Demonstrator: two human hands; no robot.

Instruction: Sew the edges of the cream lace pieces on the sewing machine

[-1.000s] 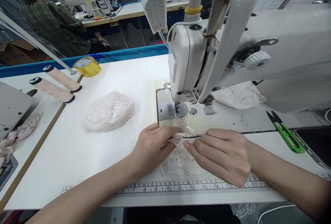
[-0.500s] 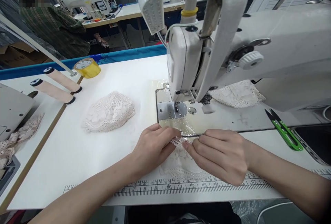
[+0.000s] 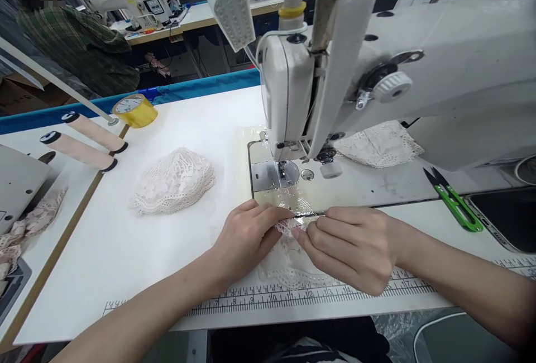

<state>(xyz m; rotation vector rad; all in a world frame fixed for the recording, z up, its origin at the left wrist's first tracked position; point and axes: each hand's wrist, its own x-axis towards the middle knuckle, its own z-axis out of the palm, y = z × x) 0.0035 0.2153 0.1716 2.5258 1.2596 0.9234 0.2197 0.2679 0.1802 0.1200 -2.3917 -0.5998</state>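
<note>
Both hands pinch the gathered upper edge of a white lace piece (image 3: 288, 265) in front of the sewing machine (image 3: 288, 95). My left hand (image 3: 249, 234) closes on the edge from the left, thumb and fingertips together. From the right, my right hand (image 3: 355, 246) grips the same edge, its fingers curled. The lace hangs below the fingers toward the printed ruler (image 3: 293, 297). Just beyond the fingertips lies the metal needle plate (image 3: 266, 176), with the presser foot (image 3: 283, 170) over it. The fingers partly hide the lace edge.
A stack of lace pieces (image 3: 173, 181) lies to the left, more lace (image 3: 381, 145) under the machine arm. Green thread snips (image 3: 456, 204) and a phone (image 3: 506, 215) are at right. Thread cones (image 3: 79, 151) and yellow tape (image 3: 136, 110) stand at left; a person (image 3: 75, 44) sits beyond.
The camera view has shifted slightly, so the machine appears a little further left and higher. Both hands keep their pinch on the lace, with barely any movement.
</note>
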